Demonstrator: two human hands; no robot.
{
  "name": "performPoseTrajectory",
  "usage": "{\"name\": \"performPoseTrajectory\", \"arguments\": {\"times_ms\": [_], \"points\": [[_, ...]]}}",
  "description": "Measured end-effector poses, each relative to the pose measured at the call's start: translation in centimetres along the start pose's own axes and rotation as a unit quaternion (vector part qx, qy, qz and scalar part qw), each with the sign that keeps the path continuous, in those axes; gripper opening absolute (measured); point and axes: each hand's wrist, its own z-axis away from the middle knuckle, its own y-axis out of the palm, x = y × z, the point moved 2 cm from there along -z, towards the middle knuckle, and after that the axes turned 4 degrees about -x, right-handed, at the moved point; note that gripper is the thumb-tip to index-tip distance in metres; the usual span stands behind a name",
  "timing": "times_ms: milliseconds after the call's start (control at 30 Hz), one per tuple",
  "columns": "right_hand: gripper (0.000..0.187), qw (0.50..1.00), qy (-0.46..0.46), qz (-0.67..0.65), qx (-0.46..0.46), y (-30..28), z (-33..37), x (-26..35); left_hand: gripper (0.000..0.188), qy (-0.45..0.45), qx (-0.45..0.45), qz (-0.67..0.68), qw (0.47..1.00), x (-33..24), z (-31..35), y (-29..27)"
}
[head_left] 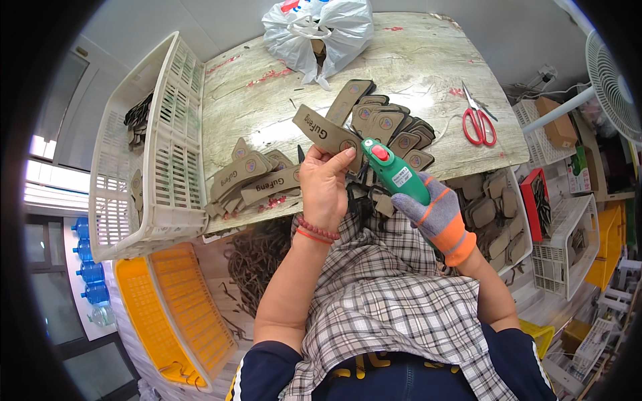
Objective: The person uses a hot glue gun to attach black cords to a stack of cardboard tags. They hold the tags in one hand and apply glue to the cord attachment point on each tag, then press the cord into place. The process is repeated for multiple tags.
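Note:
My bare left hand [324, 180], with a beaded bracelet at the wrist, pinches a tan fabric strip [324, 130] with dark lettering and a round emblem. A grey and orange glove covers my right hand [435, 214], which is wrapped round a green handheld power tool [401, 175] with a red button. The tool's front end meets the strip's lower end, and its working tip is hidden there. Just beyond lies a fanned stack of similar tan pieces [389, 121]. Left of my left hand is another pile of them [244, 174] by the table's near edge.
On the wood-patterned table [234, 87] stand a white plastic bag [321, 37] and red-handled scissors [478, 127]. A white crate [177, 134] borders the left. Below are a yellow basket [167, 314] and dark scraps [257, 264]. More tan pieces fill a bin [495, 214] at right.

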Motion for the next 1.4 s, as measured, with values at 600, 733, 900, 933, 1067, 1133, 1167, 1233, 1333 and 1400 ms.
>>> {"name": "performPoseTrajectory", "arguments": {"times_ms": [600,733,900,933,1067,1133,1167,1233,1333,1400], "points": [[0.052,0.996,0.049,-0.037,-0.07,-2.6,0.3,-2.3,0.039,0.342,-0.05,-0.705,0.619,2.4,-14.7,-0.8],[0.052,0.994,0.061,-0.049,-0.079,-2.7,0.2,-2.7,0.04,0.289,0.043,-0.776,0.56,3.7,-16.2,0.5],[0.05,0.996,0.025,-0.022,-0.088,-2.7,-0.8,-3.0,0.034,0.382,0.042,-0.739,0.553,4.0,-15.3,1.6],[0.049,0.996,0.037,-0.028,-0.081,-2.6,-0.9,-2.8,0.034,0.395,0.05,-0.74,0.542,3.8,-15.2,1.8],[0.047,0.996,0.045,-0.014,-0.073,-2.2,-1.2,-2.0,0.038,0.391,0.105,-0.725,0.557,2.5,-14.7,1.9],[0.048,0.996,0.045,-0.027,-0.074,-1.9,-1.5,-2.1,0.027,0.4,0.053,-0.658,0.636,1.8,-15.0,1.1],[0.049,0.996,0.044,-0.033,-0.074,-1.7,-1.6,-2.1,0.024,0.393,0.012,-0.606,0.691,1.3,-15.2,0.5],[0.051,0.997,0.021,-0.01,-0.079,-1.3,-1.9,-1.7,0.019,0.354,-0.07,-0.455,0.814,-0.3,-15.3,-0.5],[0.054,0.997,0.025,-0.012,-0.071,-0.5,-2.0,-0.7,0.009,0.169,-0.074,-0.164,0.969,-3.4,-11.5,0.5],[0.055,0.998,0.013,-0.005,-0.06,0.2,-2.2,-0.4,0.005,0.113,-0.086,-0.1,0.985,-4.5,-8.1,1.1]]}}
